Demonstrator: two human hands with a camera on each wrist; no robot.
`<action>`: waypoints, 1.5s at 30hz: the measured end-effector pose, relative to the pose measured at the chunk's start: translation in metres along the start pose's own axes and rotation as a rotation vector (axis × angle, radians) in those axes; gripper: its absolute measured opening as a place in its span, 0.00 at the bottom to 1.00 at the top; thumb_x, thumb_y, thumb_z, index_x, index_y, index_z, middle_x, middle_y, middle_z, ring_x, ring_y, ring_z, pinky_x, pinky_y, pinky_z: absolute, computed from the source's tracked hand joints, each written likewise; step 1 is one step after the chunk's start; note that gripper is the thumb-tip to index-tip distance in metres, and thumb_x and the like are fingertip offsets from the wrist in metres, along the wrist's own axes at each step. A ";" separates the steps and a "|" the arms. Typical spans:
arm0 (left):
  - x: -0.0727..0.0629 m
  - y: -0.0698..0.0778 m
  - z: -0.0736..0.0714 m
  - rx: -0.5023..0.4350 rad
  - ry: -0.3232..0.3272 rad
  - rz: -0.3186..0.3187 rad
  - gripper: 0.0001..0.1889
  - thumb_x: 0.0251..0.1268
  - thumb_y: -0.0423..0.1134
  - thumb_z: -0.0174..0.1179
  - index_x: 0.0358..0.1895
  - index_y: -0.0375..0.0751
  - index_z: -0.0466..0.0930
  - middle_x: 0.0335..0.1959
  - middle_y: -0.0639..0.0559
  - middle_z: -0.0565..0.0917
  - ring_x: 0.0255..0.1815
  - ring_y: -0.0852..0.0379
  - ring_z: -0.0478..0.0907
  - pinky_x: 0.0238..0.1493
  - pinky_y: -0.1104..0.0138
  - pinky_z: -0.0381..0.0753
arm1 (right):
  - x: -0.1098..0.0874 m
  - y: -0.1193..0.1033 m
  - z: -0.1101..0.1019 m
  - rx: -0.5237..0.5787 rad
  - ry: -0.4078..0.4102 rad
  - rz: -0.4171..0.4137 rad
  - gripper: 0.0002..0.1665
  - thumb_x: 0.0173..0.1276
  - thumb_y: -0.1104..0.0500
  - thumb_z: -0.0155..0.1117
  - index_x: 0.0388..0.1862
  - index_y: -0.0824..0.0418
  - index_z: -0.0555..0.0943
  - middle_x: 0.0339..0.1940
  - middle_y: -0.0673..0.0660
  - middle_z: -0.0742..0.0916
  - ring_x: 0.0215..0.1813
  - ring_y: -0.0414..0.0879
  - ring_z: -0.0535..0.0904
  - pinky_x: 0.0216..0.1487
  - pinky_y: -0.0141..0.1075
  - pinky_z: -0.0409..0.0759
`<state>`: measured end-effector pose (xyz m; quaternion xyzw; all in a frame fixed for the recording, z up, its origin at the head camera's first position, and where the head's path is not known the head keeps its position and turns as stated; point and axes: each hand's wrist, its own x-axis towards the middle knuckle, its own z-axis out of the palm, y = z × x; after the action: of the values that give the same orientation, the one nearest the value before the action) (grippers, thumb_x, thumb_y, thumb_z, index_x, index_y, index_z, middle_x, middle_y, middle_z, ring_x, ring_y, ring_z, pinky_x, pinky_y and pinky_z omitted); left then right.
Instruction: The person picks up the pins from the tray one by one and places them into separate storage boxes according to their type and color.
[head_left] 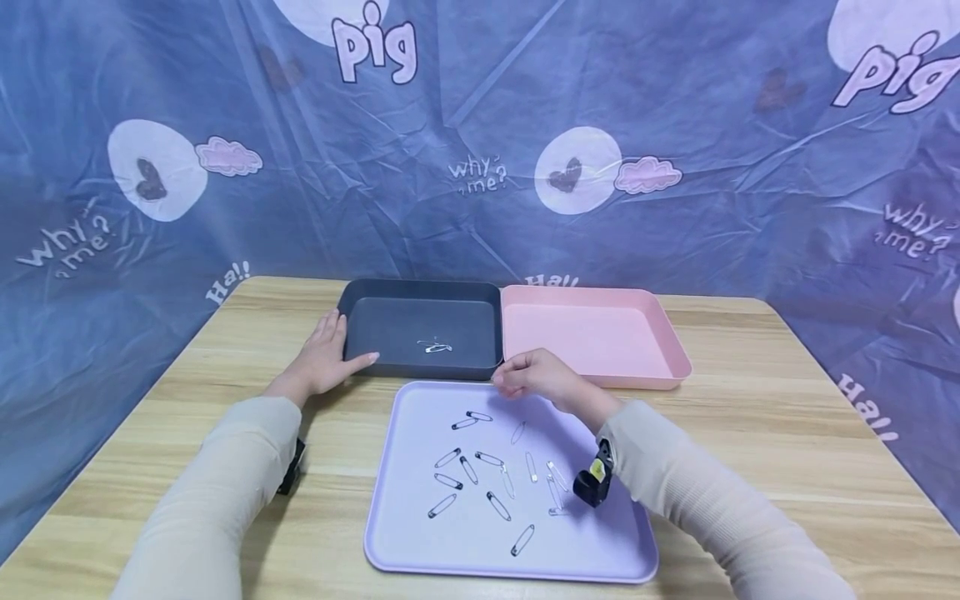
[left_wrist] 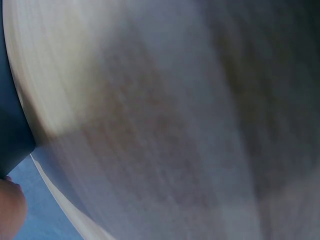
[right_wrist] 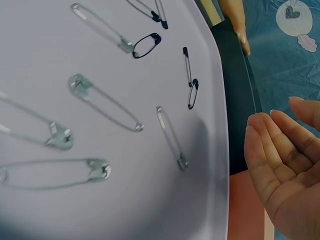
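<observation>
My left hand [head_left: 322,354] rests against the left end of the dark grey tray [head_left: 420,371], its thumb stretched along the near rim. Over the far edge of the lilac tray [head_left: 442,567], close to where the dark and pink trays meet, is my right hand [head_left: 536,375]. Its fingers [right_wrist: 285,150] are loosely bent in the right wrist view, and nothing shows between them. Several black safety pins [head_left: 498,506] and several silver safety pins [head_left: 532,467] lie scattered on the lilac tray. A few silver safety pins [head_left: 437,347] lie inside the dark tray.
The pink tray [head_left: 667,350] stands against the right side of the dark one. All three trays sit on a wood-grain table [head_left: 750,417]. A blue printed cloth [head_left: 480,100] hangs behind. Each wrist wears a black camera [head_left: 595,477].
</observation>
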<state>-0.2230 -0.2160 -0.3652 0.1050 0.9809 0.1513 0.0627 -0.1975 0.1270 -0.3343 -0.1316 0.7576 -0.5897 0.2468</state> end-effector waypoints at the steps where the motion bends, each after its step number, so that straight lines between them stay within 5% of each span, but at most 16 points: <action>1: 0.000 0.000 0.000 0.000 0.000 0.000 0.52 0.53 0.68 0.38 0.63 0.22 0.35 0.65 0.31 0.34 0.65 0.40 0.29 0.62 0.52 0.34 | -0.001 0.001 -0.001 -0.007 -0.005 0.001 0.16 0.54 0.67 0.59 0.39 0.79 0.75 0.31 0.67 0.82 0.30 0.45 0.78 0.39 0.41 0.76; 13: -0.001 0.003 0.000 -0.012 0.005 0.000 0.53 0.53 0.69 0.39 0.63 0.22 0.35 0.65 0.31 0.35 0.65 0.40 0.30 0.62 0.52 0.35 | -0.011 0.016 -0.008 -0.057 -0.073 0.066 0.16 0.53 0.68 0.58 0.41 0.77 0.75 0.34 0.66 0.82 0.35 0.54 0.79 0.39 0.41 0.76; 21: -0.001 0.003 0.001 -0.015 0.001 -0.008 0.53 0.53 0.69 0.39 0.63 0.22 0.35 0.65 0.31 0.35 0.65 0.40 0.30 0.61 0.52 0.35 | -0.012 0.025 -0.012 -0.086 -0.110 0.089 0.17 0.52 0.67 0.60 0.41 0.75 0.76 0.34 0.64 0.83 0.37 0.52 0.79 0.39 0.39 0.76; 45: 0.000 0.002 -0.001 -0.010 0.003 -0.004 0.53 0.53 0.69 0.39 0.63 0.22 0.34 0.65 0.31 0.34 0.65 0.40 0.29 0.62 0.52 0.34 | -0.017 0.031 -0.012 -0.444 -0.158 -0.069 0.10 0.42 0.71 0.65 0.29 0.67 0.80 0.23 0.52 0.81 0.28 0.40 0.74 0.33 0.30 0.73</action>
<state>-0.2231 -0.2146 -0.3641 0.1023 0.9805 0.1562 0.0619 -0.1864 0.1541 -0.3581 -0.2544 0.8421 -0.4047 0.2499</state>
